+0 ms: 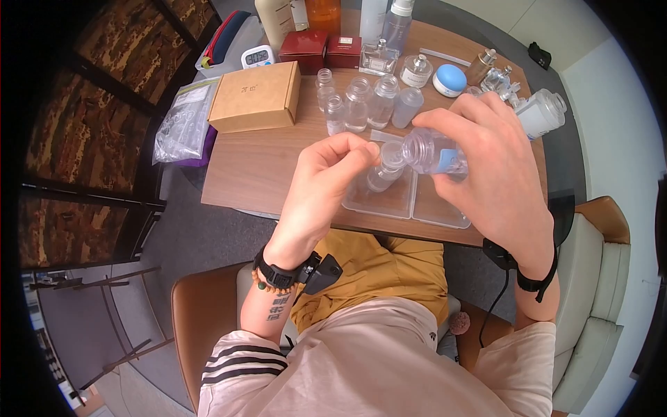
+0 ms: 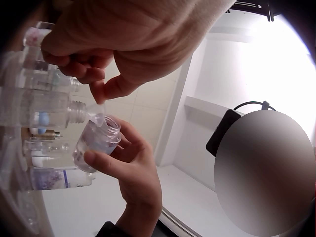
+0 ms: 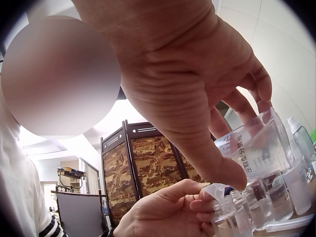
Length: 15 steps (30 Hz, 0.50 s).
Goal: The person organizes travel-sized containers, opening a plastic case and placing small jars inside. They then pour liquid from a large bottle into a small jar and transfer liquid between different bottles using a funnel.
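Note:
My right hand (image 1: 497,153) grips a clear plastic bottle (image 1: 441,153) with a blue label, tipped over to the left. Its open mouth meets a small translucent funnel (image 2: 98,114). Thumb and fingertips of my left hand (image 1: 323,177) pinch the funnel's rim. Below, the funnel sits in the neck of a small clear bottle (image 1: 381,178), which stands upright at a clear plastic tray (image 1: 375,210). Printed dark characters show on the tilted bottle in the right wrist view. Clear liquid shows inside it in the left wrist view.
Several clear bottles (image 1: 357,104) stand behind my hands. A cardboard box (image 1: 253,97) lies at the left beside a zip bag (image 1: 184,118). Perfume bottles, red boxes (image 1: 303,50) and a blue-lidded jar (image 1: 449,80) line the back. A larger clear container (image 1: 542,115) is by the right edge.

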Motion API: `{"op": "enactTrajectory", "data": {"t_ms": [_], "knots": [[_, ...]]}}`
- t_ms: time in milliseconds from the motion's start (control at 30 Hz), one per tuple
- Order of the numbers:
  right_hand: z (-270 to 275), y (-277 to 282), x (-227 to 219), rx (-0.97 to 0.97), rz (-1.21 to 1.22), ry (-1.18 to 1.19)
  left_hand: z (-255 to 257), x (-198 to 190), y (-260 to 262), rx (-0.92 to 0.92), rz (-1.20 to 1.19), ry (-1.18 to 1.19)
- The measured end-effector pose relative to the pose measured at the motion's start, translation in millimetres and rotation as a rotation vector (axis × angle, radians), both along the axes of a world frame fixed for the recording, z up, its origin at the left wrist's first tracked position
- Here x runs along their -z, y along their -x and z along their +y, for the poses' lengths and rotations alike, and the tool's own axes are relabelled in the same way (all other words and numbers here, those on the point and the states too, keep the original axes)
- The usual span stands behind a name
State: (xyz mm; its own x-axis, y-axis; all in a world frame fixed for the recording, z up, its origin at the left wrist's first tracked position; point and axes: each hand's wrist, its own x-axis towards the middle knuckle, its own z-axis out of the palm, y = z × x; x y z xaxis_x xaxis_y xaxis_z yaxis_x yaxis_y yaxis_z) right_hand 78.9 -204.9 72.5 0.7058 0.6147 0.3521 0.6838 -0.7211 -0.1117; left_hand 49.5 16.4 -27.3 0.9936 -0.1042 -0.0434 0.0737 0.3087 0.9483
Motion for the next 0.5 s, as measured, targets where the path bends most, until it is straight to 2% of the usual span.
{"op": "enactTrajectory", "data": {"t_ms": [500], "knots": [[-2.4,0.5,3.5,0.008,0.002,-0.018,-1.5,0.2,0.9,-0.004,0.002,0.007]]}}
